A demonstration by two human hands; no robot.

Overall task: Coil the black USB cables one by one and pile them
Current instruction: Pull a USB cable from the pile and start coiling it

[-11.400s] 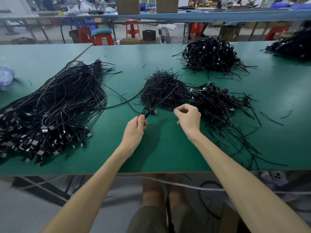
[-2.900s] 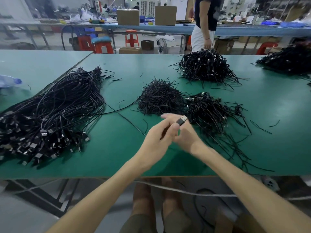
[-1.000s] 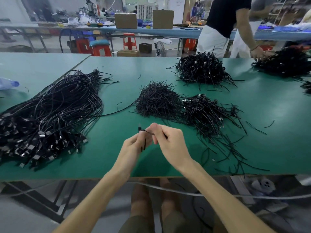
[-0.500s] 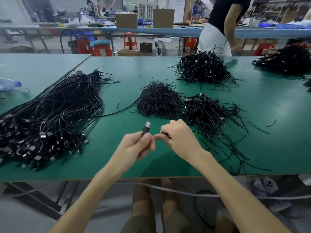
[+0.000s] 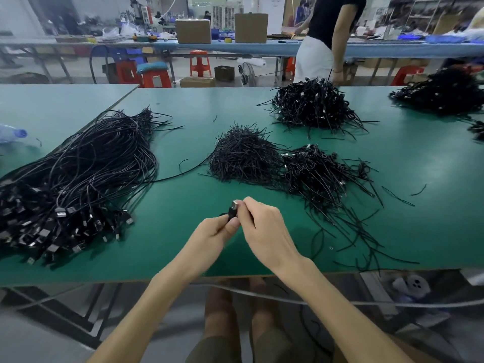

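- Cable sits pinched between left hand and right hand, plug upward, probably keeping its coil tight.
- Finished pile lies at two o'clock, within reach.

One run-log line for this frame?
phase: coiling | left hand: grips USB cable | right hand: grips same cable | coiled pile: untouched

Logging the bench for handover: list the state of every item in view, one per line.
Black USB cable with silver plug: held in both hands, plug up.
Left hand: grips the cable.
Right hand: fingers pinch the cable beside the plug.
Heap of long black cables, left: uncoiled, loose.
Pile of coiled black cables, right of centre: stacked.
Heap of short black strands, centre: loose.
Clear plastic bottle: lying on its side.
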